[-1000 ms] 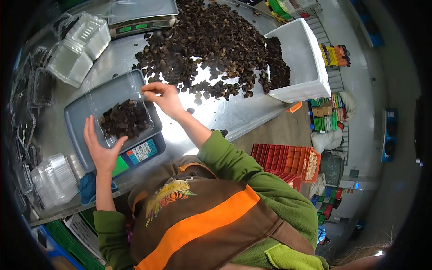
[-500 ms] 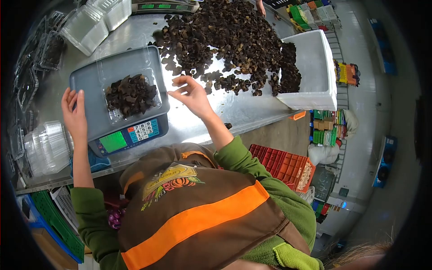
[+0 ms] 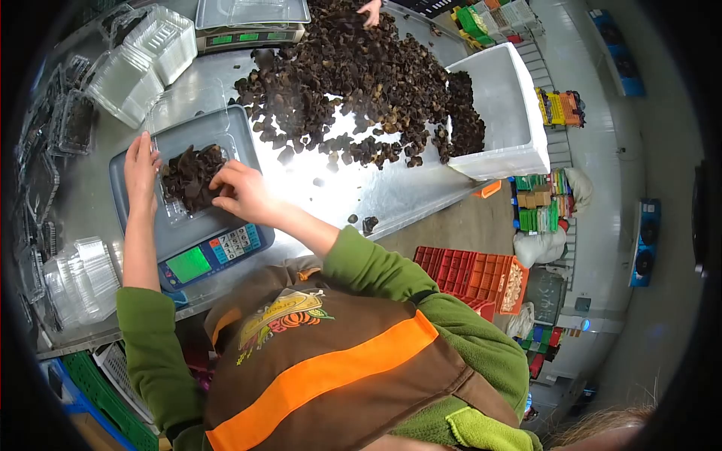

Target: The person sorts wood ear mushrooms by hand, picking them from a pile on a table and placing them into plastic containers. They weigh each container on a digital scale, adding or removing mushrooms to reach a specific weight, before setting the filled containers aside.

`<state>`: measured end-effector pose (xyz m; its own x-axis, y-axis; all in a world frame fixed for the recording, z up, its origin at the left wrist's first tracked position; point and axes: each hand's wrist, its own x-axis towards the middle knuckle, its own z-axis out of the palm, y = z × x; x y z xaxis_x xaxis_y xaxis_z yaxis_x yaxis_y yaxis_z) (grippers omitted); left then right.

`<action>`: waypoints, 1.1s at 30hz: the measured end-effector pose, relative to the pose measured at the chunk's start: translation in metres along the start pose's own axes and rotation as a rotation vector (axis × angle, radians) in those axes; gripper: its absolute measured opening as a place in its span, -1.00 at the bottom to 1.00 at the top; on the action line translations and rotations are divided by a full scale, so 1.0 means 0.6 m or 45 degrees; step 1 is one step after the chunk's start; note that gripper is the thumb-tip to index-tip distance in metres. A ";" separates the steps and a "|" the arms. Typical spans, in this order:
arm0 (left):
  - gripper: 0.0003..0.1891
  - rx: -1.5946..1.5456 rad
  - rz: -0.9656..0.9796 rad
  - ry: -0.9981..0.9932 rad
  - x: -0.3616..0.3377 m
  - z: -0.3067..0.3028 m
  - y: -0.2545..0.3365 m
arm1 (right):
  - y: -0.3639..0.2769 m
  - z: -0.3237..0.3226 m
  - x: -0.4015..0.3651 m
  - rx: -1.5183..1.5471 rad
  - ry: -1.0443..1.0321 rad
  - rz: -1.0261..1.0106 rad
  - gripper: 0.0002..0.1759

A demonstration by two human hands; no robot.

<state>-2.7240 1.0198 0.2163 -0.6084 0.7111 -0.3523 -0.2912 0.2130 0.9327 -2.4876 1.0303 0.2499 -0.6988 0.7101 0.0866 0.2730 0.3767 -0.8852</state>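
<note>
A clear plastic clamshell container (image 3: 179,215) with dark wood ear mushrooms (image 3: 192,177) in it sits on the grey platform (image 3: 242,135) of a scale with a lit green display (image 3: 188,263). My left hand (image 3: 141,174) is at the container's left side, fingers mostly stretched out along its edge. Over the container's right side, my right hand (image 3: 247,195) has its fingers bent and closed on the mushrooms. Its fingertips are partly hidden among the dark pieces.
Loose wood ear mushrooms (image 3: 338,98) spread over the metal table toward a white foam box (image 3: 511,113). Empty clamshells (image 3: 143,68) are stacked at far left, more (image 3: 83,278) at near left. A second scale (image 3: 252,34) and another person's hand (image 3: 370,11) are at the back.
My right hand has moved left from beside the scale onto the mushrooms in the container. My left hand has moved in to the container's left edge. The view has shifted slightly.
</note>
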 end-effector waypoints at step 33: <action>-0.85 -0.036 -0.401 -0.500 -0.150 -0.091 -0.064 | 0.056 -0.035 -0.036 0.558 -0.056 0.970 -0.75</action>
<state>-2.6984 0.9111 0.2082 -0.1656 0.8150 -0.5552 -0.4391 0.4432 0.7815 -2.4493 1.0400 0.2279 -0.4571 0.6486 -0.6086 0.4032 -0.4588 -0.7918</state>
